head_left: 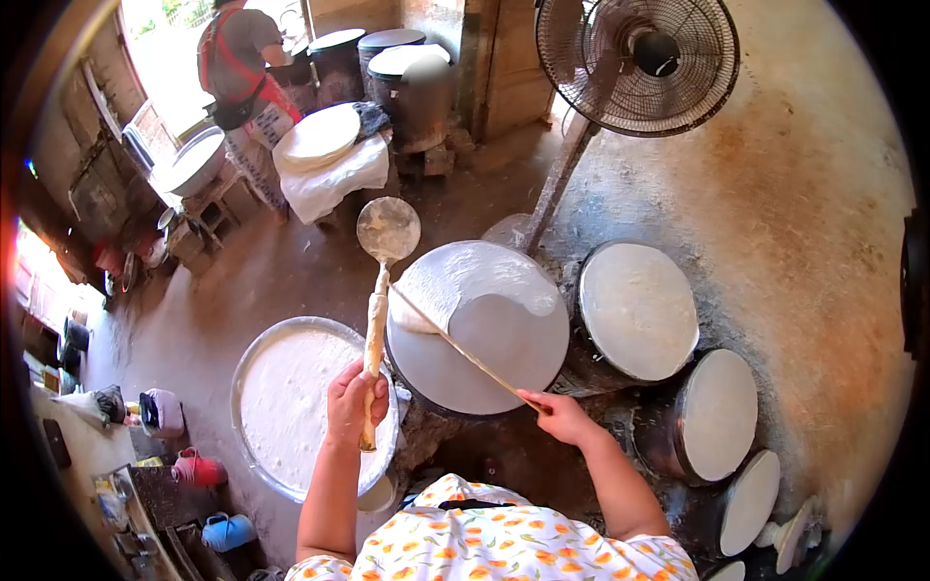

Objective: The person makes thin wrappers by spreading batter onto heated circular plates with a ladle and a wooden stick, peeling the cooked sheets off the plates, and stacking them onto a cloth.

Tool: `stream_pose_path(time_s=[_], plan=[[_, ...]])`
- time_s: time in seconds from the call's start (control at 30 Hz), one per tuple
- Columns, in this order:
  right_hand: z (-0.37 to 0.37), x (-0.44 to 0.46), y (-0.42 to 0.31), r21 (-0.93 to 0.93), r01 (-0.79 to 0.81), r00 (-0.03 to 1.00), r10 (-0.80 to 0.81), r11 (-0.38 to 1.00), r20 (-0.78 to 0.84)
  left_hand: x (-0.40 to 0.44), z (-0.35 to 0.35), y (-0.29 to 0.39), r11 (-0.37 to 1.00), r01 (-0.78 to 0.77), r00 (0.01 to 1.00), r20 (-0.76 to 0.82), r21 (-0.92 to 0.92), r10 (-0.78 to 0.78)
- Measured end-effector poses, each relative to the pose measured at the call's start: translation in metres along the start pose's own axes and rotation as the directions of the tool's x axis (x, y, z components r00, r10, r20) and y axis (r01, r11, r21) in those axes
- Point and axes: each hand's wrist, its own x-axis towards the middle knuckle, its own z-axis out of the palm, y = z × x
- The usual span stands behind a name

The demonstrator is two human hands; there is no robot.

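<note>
Brown floor, upper left. Centre: round pale cooking surface, part-coated white; left hand gripping pale-handled, round-headed ladle; right hand pinching thin tan stick. Lower left: batter-filled metal basin.

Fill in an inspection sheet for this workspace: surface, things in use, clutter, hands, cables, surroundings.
Surface: round plate, with a white layer across its far part and smooth grey nearer the person.
Things in use: ladle, its bowl smeared white; thin stick reaching across the plate; wide basin of white batter beside it.
Clutter: red bucket and blue container, left of the basin.
Hands: left grips the ladle's handle; right holds the stick.
Cables: nothing seen.
Surroundings: standing fan beyond the plate; white-topped drums to the right; co-worker at far left.
</note>
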Motion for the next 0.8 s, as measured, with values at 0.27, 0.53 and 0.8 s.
stream_pose_path(time_s=[0.27,0.53,0.8], plan=[[-0.017,0.061,0.020,-0.113,0.234,0.948,-0.253,0.966,-0.193,-0.016,0.016,-0.008,0.998,-0.055,0.995,-0.084,-0.027,0.052],[-0.059,0.025,0.033,0.005,0.052,0.997,-0.051,0.999,-0.061,-0.049,0.013,-0.007,0.994,-0.085,0.982,-0.165,0.071,0.095],[-0.087,0.014,0.023,0.002,-0.095,0.951,0.090,0.995,0.297,-0.074,0.016,-0.020,0.994,-0.111,0.964,-0.243,0.009,0.110]])
